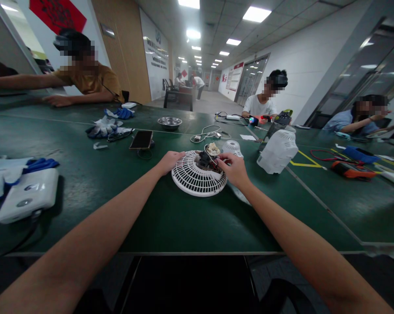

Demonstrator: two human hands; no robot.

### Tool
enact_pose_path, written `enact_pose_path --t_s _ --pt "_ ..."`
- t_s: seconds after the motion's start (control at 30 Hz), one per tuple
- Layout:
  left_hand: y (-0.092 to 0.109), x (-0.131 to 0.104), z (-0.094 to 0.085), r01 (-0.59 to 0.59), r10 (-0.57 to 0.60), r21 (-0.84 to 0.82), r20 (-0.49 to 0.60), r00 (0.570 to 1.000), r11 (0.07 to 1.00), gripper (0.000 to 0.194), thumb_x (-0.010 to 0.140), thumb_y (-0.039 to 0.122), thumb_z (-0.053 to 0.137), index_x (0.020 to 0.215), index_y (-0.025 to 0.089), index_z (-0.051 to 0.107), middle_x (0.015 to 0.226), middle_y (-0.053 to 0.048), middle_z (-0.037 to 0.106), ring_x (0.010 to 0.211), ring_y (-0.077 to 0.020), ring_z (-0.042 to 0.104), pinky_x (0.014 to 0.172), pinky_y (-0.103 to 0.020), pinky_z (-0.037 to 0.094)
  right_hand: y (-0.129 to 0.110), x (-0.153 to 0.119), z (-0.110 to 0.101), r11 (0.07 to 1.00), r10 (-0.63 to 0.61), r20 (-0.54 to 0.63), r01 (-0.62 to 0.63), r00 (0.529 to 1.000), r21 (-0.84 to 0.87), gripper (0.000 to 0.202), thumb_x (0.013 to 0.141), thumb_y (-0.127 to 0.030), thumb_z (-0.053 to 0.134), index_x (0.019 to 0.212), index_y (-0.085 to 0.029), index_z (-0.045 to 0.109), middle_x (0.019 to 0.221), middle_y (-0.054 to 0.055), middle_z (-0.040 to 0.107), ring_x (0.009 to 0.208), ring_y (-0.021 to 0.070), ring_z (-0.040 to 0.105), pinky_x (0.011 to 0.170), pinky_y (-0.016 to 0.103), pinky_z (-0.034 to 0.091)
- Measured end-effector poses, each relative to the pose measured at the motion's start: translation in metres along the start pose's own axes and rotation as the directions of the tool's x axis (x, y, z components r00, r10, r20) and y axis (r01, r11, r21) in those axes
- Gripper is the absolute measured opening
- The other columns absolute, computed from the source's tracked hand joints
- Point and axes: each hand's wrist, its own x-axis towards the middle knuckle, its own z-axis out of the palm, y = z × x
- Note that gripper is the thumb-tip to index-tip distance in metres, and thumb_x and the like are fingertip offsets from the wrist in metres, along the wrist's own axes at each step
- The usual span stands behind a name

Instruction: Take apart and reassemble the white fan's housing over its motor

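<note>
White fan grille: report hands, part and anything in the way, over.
Left hand at left rim. Right hand at the wired dark assembly. Fan grille between both hands. White vented part just beyond right hand.

Tabletop [183, 231]: deep green, crossed by thin pale seams. Grille [197, 188]: white, slats rayed in rings — dark green shows through the gaps. Motor [203, 159]: black, with a cream-coloured piece [213, 149] above. Housing [278, 150]: translucent-looking white. Bowl [169, 123]: shiny silver. Far gloves [121, 113]: white and blue. Power bank [29, 194]: white, grey oval. Multimeter [352, 170]: orange and black; pouch [360, 154] blue. Tape [310, 165]: yellow. Wall poster [57, 15]: red — dark characters. Co-workers' shirts: mustard-brown [108, 79], white [258, 105], light blue [339, 118].
</note>
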Motion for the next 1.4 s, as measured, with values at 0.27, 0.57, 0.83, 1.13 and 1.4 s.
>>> enact_pose_path --t_s 0.27,0.57,0.83,1.13,1.4 --pt "0.002 -0.002 0.002 -0.037 0.037 0.042 0.009 0.999 0.998 0.046 0.080 0.059 0.072 0.077 0.013 0.076 0.073 -0.007 0.075 0.069 -0.0212 0.067 0.069 -0.034 0.049 0.001 -0.001 0.002 0.999 -0.014 -0.027 0.015 1.000 0.038 0.013 0.082 -0.029 0.069 0.091 -0.020 0.072 0.086 0.003 0.074 0.071 0.0167 0.065 0.070 0.032 0.054" --pt "0.003 -0.003 0.002 -0.060 0.061 0.108 -0.009 0.998 0.992 0.043 0.083 0.057 0.068 0.074 0.015 0.075 0.070 -0.007 0.073 0.065 -0.0203 0.064 0.066 -0.033 0.046 0.005 -0.003 0.002 0.989 -0.010 -0.046 0.016 0.999 0.144 0.016 0.084 -0.034 0.071 0.092 -0.021 0.070 0.089 0.004 0.073 0.078 0.0191 0.066 0.072 0.034 0.055" --pt "0.001 -0.002 0.001 -0.037 0.036 0.065 0.018 0.999 0.997 0.043 0.082 0.057 0.069 0.079 0.014 0.076 0.073 -0.008 0.075 0.070 -0.0214 0.067 0.070 -0.034 0.049 0.004 -0.001 0.003 0.978 0.023 -0.056 -0.011 0.998 0.209 0.015 0.080 -0.033 0.074 0.088 -0.020 0.071 0.086 0.004 0.073 0.070 0.0169 0.063 0.067 0.033 0.053" --pt "0.004 -0.005 0.001 -0.002 0.002 0.046 0.013 1.000 0.999 0.049 0.078 0.061 0.072 0.084 0.013 0.078 0.079 -0.009 0.077 0.073 -0.0227 0.069 0.071 -0.034 0.050 -0.005 -0.001 0.000 0.964 0.022 -0.084 0.001 0.996 0.266 0.013 0.074 -0.029 0.077 0.078 -0.021 0.067 0.095 0.005 0.075 0.083 0.0186 0.067 0.073 0.033 0.055" --pt "0.003 -0.002 0.000 -0.014 0.014 0.119 -0.001 1.000 0.993 0.048 0.080 0.062 0.069 0.079 0.014 0.076 0.073 -0.007 0.074 0.069 -0.0220 0.066 0.065 -0.033 0.046 -0.007 0.000 -0.007 0.928 0.119 -0.133 -0.062 0.984 0.367 0.017 0.074 -0.034 0.079 0.081 -0.021 0.071 0.083 0.005 0.077 0.075 0.0216 0.072 0.074 0.037 0.059"
